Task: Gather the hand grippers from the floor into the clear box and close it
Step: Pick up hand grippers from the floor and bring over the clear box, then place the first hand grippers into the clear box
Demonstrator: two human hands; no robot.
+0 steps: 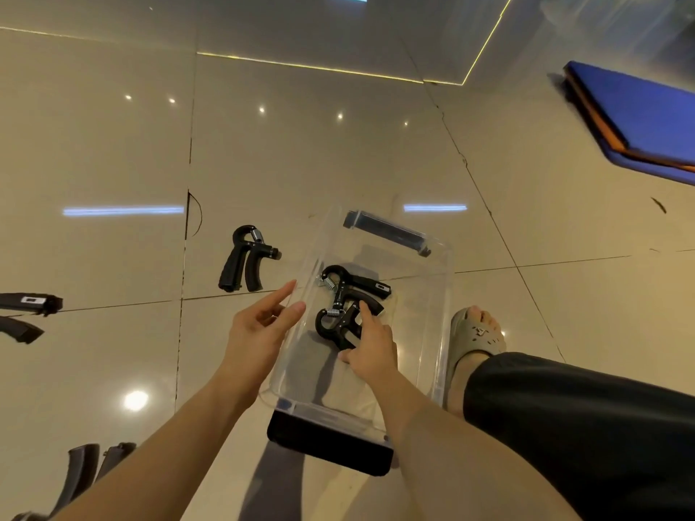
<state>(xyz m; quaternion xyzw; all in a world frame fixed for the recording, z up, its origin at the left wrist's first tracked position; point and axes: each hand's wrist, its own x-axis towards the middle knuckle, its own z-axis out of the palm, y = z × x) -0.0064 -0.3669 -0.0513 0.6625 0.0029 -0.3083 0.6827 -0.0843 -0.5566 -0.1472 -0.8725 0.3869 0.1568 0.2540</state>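
Step in hand: loading, I'd say. Right hand (pixel 370 345) is inside the clear box (pixel 438 325), fingers curled on the nearer gripper (pixel 334 325). A second gripper (pixel 351 282) lies just beyond it in the box, touching it. Left hand (pixel 263 325) is open, fingers straight, at the box's left wall. Next: let go, then fetch the floor gripper (pixel 244 261) just left of the box. Further grippers (pixel 30 302) lie well left. Box not yet closed.

The clear box (pixel 440 295) is open at the top with bare floor (pixel 301 144) beyond it at twelve o'clock, but a sandalled foot (pixel 477 332) crowds its wall at three o'clock, a loose hand gripper (pixel 246 259) lies near at ten o'clock, and two hand grippers (pixel 366 284) fill its middle.
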